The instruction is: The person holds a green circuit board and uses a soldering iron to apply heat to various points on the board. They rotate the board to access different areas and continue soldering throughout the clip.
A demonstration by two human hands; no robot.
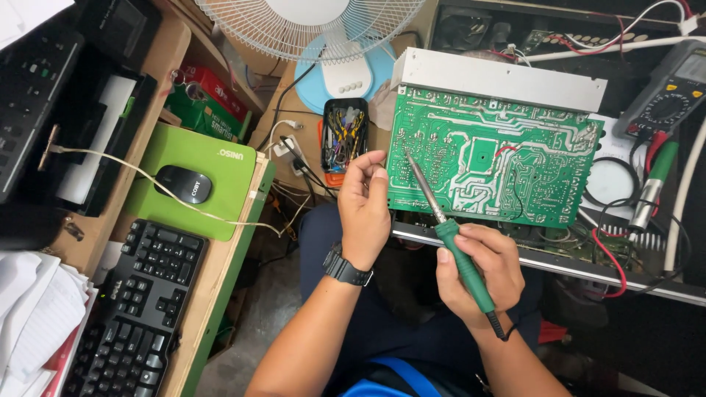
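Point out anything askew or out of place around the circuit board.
The green circuit board is tipped up solder side out, leaning on its metal heat sink rather than seated in the chassis. The right hand holds a soldering iron at its lower left corner; the left hand hovers beside. No visible damage.

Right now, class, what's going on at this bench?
A person sits at a cluttered bench working on a green circuit board propped solder side up. The right hand holds a green-handled soldering iron, its tip against the board's left part. The left hand, with a black watch on the wrist, is raised beside the board's left edge, fingers pinched together. A keyboard and mouse lie to the left.
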